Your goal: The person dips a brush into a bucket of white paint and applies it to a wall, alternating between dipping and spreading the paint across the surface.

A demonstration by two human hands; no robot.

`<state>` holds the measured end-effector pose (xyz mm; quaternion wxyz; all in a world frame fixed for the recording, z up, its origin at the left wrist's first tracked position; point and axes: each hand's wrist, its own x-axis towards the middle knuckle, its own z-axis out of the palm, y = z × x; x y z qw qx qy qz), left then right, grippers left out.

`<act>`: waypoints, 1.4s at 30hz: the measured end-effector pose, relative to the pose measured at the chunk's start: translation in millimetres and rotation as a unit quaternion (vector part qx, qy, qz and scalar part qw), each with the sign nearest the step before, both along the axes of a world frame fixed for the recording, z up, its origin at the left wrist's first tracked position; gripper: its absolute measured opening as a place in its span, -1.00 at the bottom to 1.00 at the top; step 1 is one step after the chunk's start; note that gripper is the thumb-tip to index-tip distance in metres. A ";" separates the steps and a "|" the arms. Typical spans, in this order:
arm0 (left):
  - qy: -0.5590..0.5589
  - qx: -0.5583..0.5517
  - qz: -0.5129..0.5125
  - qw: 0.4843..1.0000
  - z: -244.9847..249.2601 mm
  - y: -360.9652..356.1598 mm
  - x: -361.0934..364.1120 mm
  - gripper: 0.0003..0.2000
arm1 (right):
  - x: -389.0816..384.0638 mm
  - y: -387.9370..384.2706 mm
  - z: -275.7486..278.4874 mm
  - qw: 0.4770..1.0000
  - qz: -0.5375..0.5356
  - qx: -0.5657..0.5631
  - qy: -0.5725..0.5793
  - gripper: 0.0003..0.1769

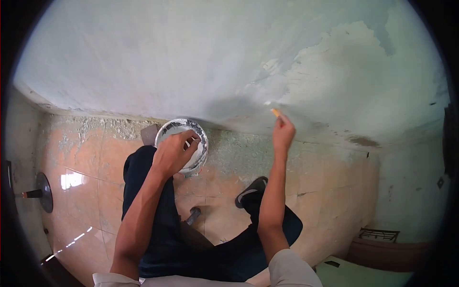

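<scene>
My right hand point(284, 130) is raised to the wall point(143, 57), its fingers closed round a small yellow-handled tool point(275, 112). The tool's pale tip meets or nearly meets the wall, beside a rough patch of flaking paint point(282, 76). Over the mouth of a white bucket point(204, 155) is my left hand point(174, 152), fingers curled together in a pinch. Whether anything is between those fingers, or whether they touch the rim, I cannot make out. Dark grey and white smears coat the bucket's rim, and my hand covers much of its inside.
The bucket stands on tiled floor point(229, 191) against the wall's foot, where debris point(110, 128) lies. My legs are bent beneath me, with a sandalled foot point(251, 192) between the arms. A dark round-based object point(44, 193) is at far left; a reddish-brown item point(382, 253) sits lower right.
</scene>
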<state>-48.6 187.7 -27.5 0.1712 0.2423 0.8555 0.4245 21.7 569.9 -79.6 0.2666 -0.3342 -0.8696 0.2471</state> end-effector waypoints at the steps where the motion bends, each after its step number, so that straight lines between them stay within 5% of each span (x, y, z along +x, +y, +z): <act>1: 0.001 0.004 -0.002 1.000 1.2 -0.1 0.4 -0.74 | 7.7 -3.8 17.6 0.995 0.017 0.041 0.090 -0.62; 5: 0.006 0.002 -0.010 1.000 1.2 1.0 3.7 -0.75 | 24.8 -42.7 77.3 0.951 0.018 0.066 0.301 -0.55; 8: 0.007 -0.001 -0.019 1.000 0.4 3.1 5.6 -0.75 | 2.8 -39.7 38.1 0.933 0.041 0.187 0.305 -0.53; 10: 0.009 0.003 -0.020 1.000 3.2 3.8 1.2 -0.74 | -8.7 -24.4 -51.5 0.982 0.044 0.117 0.143 -0.56; 12: -0.005 0.003 -0.009 1.000 4.5 1.0 -2.2 -0.75 | -12.9 -49.7 -90.3 0.994 0.039 0.027 0.100 -0.58; 14: -0.005 0.006 0.000 1.000 7.6 -3.2 -6.0 -0.75 | -0.2 -50.5 -124.1 0.986 -0.003 -0.084 -0.141 -0.54; 17: -0.011 0.013 0.013 1.000 7.0 -11.1 -13.2 -0.76 | 26.1 -30.8 -211.0 0.979 0.083 -0.062 -0.176 -0.57; 20: -0.011 0.027 0.011 1.000 8.1 -15.2 -13.9 -0.77 | 4.8 -28.9 -144.7 0.996 0.045 -0.003 -0.076 -0.61; 25: -0.013 0.042 0.012 0.999 11.5 -17.7 -8.5 -0.77 | -16.2 -41.7 76.9 0.999 0.000 -0.039 -0.013 -0.64; 27: -0.021 0.052 0.005 0.998 7.9 -17.2 -7.2 -0.76 | -5.4 -54.5 100.9 0.999 -0.001 -0.041 0.022 -0.63; 29: -0.019 0.053 0.007 0.998 11.1 -18.2 -4.2 -0.76 | 2.7 -63.9 97.7 0.978 0.016 0.032 0.206 -0.60; 32: -0.033 0.036 -0.002 0.999 14.1 -17.0 0.0 -0.77 | -16.3 -76.5 37.9 0.930 0.014 0.154 0.332 -0.56; 34: -0.042 0.045 -0.005 0.998 17.1 -15.9 -1.1 -0.79 | -31.1 -58.0 -62.8 0.954 0.031 0.178 0.239 -0.55; 37: -0.076 0.027 -0.003 0.997 29.7 -16.8 -8.8 -0.78 | -38.7 -59.0 -221.4 0.992 0.022 0.041 0.117 -0.58; 40: -0.068 0.014 0.015 0.997 23.2 -15.7 -16.9 -0.79 | -6.7 -62.9 -319.6 0.996 0.046 0.003 -0.075 -0.62; 42: -0.062 0.012 0.018 0.998 22.9 -15.3 -19.1 -0.79 | 10.1 -53.7 -361.7 0.996 0.046 -0.003 -0.081 -0.64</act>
